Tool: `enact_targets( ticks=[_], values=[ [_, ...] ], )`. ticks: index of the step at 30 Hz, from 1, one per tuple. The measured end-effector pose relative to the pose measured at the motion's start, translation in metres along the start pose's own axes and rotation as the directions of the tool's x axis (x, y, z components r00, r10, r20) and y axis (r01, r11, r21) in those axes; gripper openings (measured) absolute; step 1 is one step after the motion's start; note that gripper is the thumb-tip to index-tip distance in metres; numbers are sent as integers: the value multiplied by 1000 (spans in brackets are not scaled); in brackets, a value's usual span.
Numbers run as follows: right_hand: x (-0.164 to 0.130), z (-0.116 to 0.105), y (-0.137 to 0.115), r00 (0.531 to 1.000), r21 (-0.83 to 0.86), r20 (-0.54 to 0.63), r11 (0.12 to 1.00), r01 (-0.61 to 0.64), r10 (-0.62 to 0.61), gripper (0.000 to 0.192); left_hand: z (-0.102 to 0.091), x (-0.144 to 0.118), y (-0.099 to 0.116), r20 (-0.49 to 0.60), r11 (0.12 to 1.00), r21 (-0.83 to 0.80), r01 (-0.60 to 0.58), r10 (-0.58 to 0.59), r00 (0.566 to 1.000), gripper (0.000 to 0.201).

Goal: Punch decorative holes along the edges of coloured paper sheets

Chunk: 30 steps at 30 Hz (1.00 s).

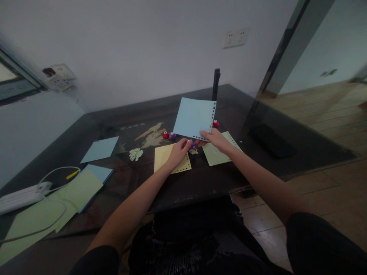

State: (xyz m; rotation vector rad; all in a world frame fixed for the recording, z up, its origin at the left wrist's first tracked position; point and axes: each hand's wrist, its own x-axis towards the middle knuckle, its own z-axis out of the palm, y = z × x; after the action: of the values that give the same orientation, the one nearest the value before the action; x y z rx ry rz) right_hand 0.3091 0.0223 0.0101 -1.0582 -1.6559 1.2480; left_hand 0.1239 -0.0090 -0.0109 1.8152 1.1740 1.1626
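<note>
My right hand (215,139) grips a light blue sheet of paper (195,116) by its near right corner, thumb on top, and lifts it above the table. Small punched holes run along the sheet's right edge and part of its near edge. Closed around a small purple paper punch (192,145) at the near edge is my left hand (180,149); fingers partly cover the punch. Beneath the left hand lies a yellow sheet (162,154) with holes along its edges. A pale green sheet (213,156), also punched, rests under my right wrist. Paper bits (194,151) lie between these sheets.
A red punch (165,135) and a purple one (172,136) stand behind the yellow sheet; another red punch (216,123) is farther right. Paper bits (135,154) are heaped left. Loose sheets (100,149), a power strip (23,198) with cable, and a black flat object (271,140) lie around.
</note>
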Motion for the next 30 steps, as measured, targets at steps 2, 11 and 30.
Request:
enact_targets(
  ticks=[2, 11, 30],
  values=[
    [1, 2, 3, 999, -11, 12, 999, -31, 31, 37, 0, 1, -1, -35, 1000, -13, 11, -12, 999, 29],
    [3, 6, 11, 998, 71, -28, 996, -45, 47, 19, 1, 1, -8, -85, 999, -40, 25, -28, 996, 26],
    [5, 4, 12, 998, 31, 49, 999, -29, 27, 27, 0, 0, -10, -23, 984, 176, 21, -18, 1000, 29]
  ],
)
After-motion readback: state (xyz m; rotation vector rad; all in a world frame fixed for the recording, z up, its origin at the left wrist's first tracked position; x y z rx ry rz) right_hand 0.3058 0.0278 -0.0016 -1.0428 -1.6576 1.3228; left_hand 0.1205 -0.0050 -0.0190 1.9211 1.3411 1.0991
